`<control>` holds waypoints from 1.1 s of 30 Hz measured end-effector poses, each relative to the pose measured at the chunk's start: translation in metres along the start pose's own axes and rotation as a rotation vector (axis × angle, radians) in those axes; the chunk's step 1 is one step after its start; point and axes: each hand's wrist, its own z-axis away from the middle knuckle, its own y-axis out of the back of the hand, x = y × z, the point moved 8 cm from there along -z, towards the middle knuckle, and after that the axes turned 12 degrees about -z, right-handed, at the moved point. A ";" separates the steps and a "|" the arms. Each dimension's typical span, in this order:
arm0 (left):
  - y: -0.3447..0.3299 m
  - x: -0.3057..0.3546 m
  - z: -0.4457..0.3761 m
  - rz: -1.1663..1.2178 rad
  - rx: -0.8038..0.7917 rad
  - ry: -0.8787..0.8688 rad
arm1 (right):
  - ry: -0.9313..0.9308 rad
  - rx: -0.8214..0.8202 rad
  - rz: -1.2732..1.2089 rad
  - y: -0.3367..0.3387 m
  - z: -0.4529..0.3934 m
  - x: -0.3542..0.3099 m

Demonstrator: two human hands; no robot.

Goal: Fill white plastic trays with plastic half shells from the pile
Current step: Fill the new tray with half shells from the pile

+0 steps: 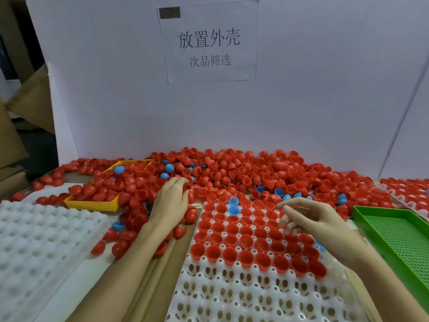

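Observation:
A big pile of red half shells (243, 173), with a few blue ones mixed in, lies along the white back board. The white plastic tray (232, 293) lies in front of me. Its far rows hold red shells (243, 228) open side up and two blue shells (233, 205), and its near rows are bare. My left hand (170, 201) lies palm down on the pile left of the tray, fingers curled over red shells with the tips hidden. My right hand (308, 217) hovers over the tray's right side, fingers loosely spread, holding nothing.
A yellow tray (92, 204) full of red shells sits at the pile's left end. A bare white tray (34, 240) lies at the near left. A green perforated tray (399, 240) stands on the right, with a shell-filled white tray (408, 189) behind it.

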 end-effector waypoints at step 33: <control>0.017 0.145 0.070 0.913 -0.462 -0.254 | 0.089 -0.176 0.044 -0.023 0.006 -0.014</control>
